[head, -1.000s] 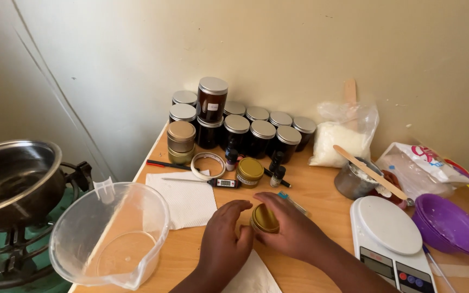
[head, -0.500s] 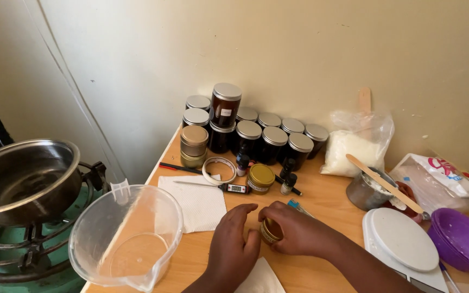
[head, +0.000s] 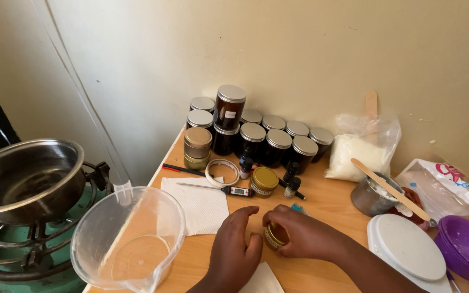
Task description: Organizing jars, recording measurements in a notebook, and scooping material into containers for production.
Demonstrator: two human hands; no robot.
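You're gripping the small gold tin [head: 273, 236] at bench [head: 321, 203] centre, right hand [head: 299, 236] fingers closed around it, left hand [head: 234, 247] cupping at 9 o'clock, fingers loosely curled; keep it steady.

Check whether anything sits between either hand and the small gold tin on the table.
Nothing visible does. The right hand already wraps the small gold tin, tilted on its side, and the left hand presses against it from the other side. The paper towel and thermometer lie farther back, apart from both hands.
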